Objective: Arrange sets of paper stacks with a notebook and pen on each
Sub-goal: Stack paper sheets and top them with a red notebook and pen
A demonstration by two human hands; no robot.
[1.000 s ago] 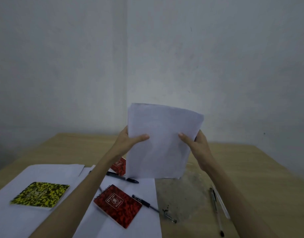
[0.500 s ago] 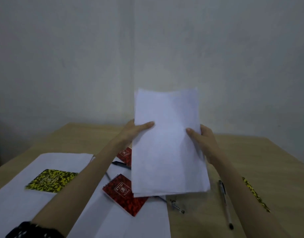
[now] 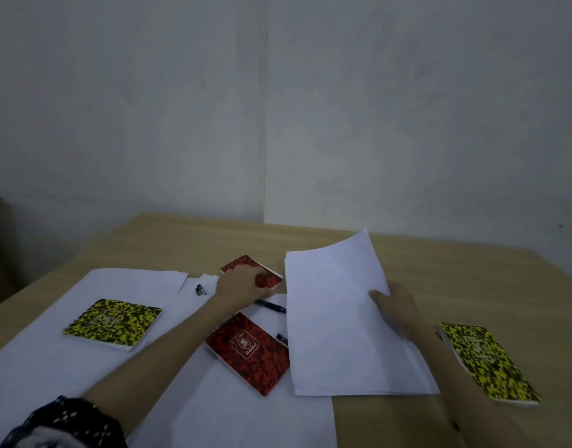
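Note:
A white paper stack (image 3: 333, 321) lies almost flat on the wooden table (image 3: 478, 279), right of the other sheets. My right hand (image 3: 396, 307) holds its right edge, thumb on top. My left hand (image 3: 242, 284) reaches across to the far red notebook (image 3: 245, 263) and grips it, covering most of its cover. A nearer red notebook (image 3: 249, 350) lies on the middle paper stack (image 3: 245, 415). On the left paper stack (image 3: 35, 350) sits a yellow notebook (image 3: 113, 321). One dark pen (image 3: 271, 307) lies by my left wrist; another pen (image 3: 282, 337) is mostly hidden under the held stack.
A second yellow notebook (image 3: 485, 360) lies on bare wood beside my right forearm. A pen end (image 3: 200, 290) shows near the far edge of the sheets. Plain walls stand close behind the table; bare wood stretches along the far and right sides.
The paper stack went from upright in both hands down onto the table. My left hand let go of it and moved left to the far red notebook. The view tilted down.

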